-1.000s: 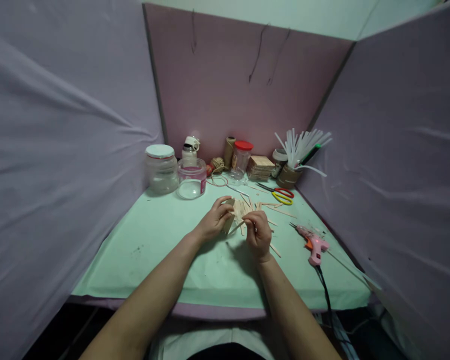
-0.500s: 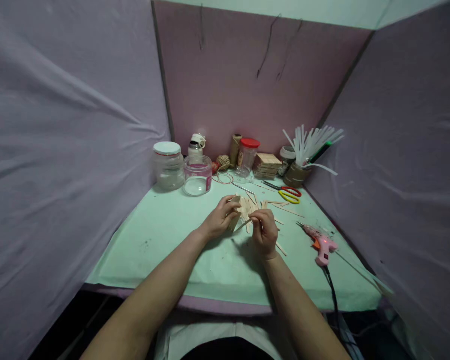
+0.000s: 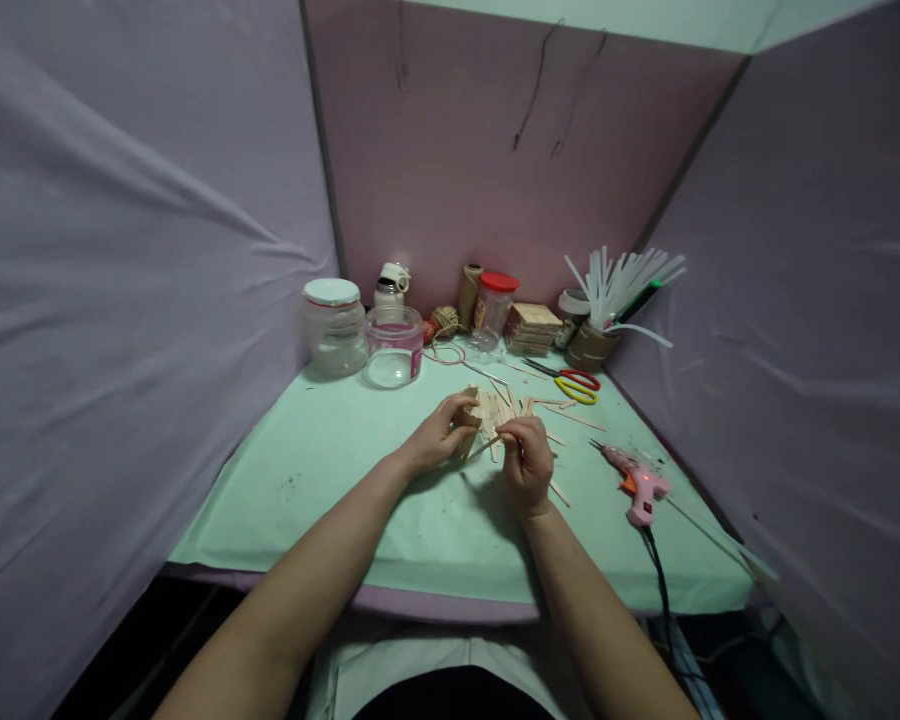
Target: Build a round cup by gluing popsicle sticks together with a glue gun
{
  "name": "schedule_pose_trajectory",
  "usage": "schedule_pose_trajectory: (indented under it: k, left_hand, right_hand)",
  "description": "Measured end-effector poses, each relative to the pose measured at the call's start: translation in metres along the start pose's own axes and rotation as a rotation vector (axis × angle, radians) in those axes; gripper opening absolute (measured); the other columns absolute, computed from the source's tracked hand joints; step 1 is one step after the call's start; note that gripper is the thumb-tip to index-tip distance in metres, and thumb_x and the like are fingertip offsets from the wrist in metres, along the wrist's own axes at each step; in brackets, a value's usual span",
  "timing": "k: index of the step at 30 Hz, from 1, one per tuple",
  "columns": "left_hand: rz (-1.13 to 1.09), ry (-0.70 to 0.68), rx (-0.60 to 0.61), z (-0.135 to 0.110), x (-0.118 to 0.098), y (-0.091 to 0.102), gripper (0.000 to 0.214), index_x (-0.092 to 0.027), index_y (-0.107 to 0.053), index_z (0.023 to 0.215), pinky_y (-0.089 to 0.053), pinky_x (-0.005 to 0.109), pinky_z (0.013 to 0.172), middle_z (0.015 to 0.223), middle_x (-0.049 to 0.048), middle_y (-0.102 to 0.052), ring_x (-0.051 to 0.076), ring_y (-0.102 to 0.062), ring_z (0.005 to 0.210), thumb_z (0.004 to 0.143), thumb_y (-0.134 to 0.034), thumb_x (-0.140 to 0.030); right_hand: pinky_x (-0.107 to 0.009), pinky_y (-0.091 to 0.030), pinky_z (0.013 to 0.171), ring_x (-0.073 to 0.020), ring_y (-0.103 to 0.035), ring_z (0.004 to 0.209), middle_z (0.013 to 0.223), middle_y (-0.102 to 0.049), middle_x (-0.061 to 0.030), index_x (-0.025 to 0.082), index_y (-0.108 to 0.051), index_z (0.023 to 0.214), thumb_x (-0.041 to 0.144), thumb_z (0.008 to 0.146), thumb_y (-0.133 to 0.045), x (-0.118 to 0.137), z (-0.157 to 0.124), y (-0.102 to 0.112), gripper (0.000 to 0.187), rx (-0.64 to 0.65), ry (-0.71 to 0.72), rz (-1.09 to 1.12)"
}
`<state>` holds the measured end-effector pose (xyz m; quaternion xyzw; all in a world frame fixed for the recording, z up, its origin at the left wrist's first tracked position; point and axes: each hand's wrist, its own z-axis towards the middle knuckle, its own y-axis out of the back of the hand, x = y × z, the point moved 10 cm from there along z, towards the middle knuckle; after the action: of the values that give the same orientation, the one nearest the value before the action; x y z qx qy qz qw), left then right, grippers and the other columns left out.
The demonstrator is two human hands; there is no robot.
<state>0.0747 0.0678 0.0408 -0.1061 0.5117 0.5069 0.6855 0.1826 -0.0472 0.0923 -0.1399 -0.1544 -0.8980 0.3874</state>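
My left hand [image 3: 444, 432] grips a small pale wooden piece [image 3: 473, 440] that stands on edge, its fingers over the top and side. Between the thumb and fingers of my right hand [image 3: 527, 462] is a thin wooden stick [image 3: 483, 448], slanting down to the left toward the foot of that piece. Whether the stick's tip touches the piece I cannot tell. Several loose wooden sticks [image 3: 559, 494] lie scattered behind and beside my right hand. Part of the pile is hidden by my fingers.
At right lies a pink hot glue gun [image 3: 646, 492] with its cord off the front edge. Scissors [image 3: 576, 384] lie behind the sticks. Along the back stand a white-lidded jar [image 3: 334, 325], an open tub [image 3: 394, 350], a red-lidded jar [image 3: 493, 310], stacked wooden squares [image 3: 532, 328] and glue sticks [image 3: 622, 285].
The whole view has shifted slightly. Both hands keep the same grip, and the stick in my right hand stays close to the wooden piece.
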Motion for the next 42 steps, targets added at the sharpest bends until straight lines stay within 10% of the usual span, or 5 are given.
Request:
schedule_pose_trajectory:
  k: [13, 25, 37, 42]
  left_hand:
    - [-0.049, -0.004, -0.420, 0.000, 0.014, 0.040, 0.046, -0.027, -0.045, 0.129, -0.047, 0.037, 0.093, 0.135, 0.0096, -0.049, 0.020, -0.056, 0.108, 0.087, -0.060, -0.034]
    - [-0.240, 0.249, -0.214, 0.000, 0.029, 0.017, 0.050, -0.026, -0.044, 0.133, -0.047, 0.030, 0.082, 0.110, 0.0049, -0.059, 0.015, -0.057, 0.089, 0.088, -0.058, -0.043]
    - [-0.100, 0.025, -0.061, 0.003, 0.008, 0.001, 0.045, -0.023, -0.050, 0.126, -0.043, 0.038, 0.101, 0.138, 0.0107, -0.050, 0.023, -0.051, 0.120, 0.082, -0.061, -0.023]
    - [-0.129, 0.045, 0.014, 0.003, 0.008, -0.006, 0.040, -0.021, -0.049, 0.121, -0.048, 0.035, 0.091, 0.119, 0.0076, -0.056, 0.017, -0.058, 0.095, 0.082, -0.057, -0.020]
  right_hand:
    - [-0.037, -0.047, 0.070, -0.0191, -0.056, 0.078, 0.079, -0.062, -0.0043, 0.021, -0.061, 0.089, 0.018, 0.094, -0.049, -0.005, -0.002, 0.004, 0.014, -0.041, -0.039, 0.005]
    - [-0.033, -0.045, 0.070, -0.0171, -0.056, 0.076, 0.079, -0.059, -0.0020, 0.021, -0.061, 0.084, 0.022, 0.096, -0.049, -0.027, -0.005, 0.008, 0.016, -0.097, -0.199, 0.090]
    - [-0.035, -0.045, 0.071, -0.0185, -0.055, 0.075, 0.077, -0.060, -0.0032, 0.021, -0.061, 0.085, 0.022, 0.095, -0.051, -0.016, 0.000, 0.007, 0.014, 0.003, -0.090, 0.020]
    - [-0.035, -0.045, 0.070, -0.0186, -0.055, 0.075, 0.078, -0.062, -0.0039, 0.022, -0.062, 0.090, 0.018, 0.094, -0.053, -0.006, -0.001, 0.007, 0.011, 0.045, -0.017, -0.013]
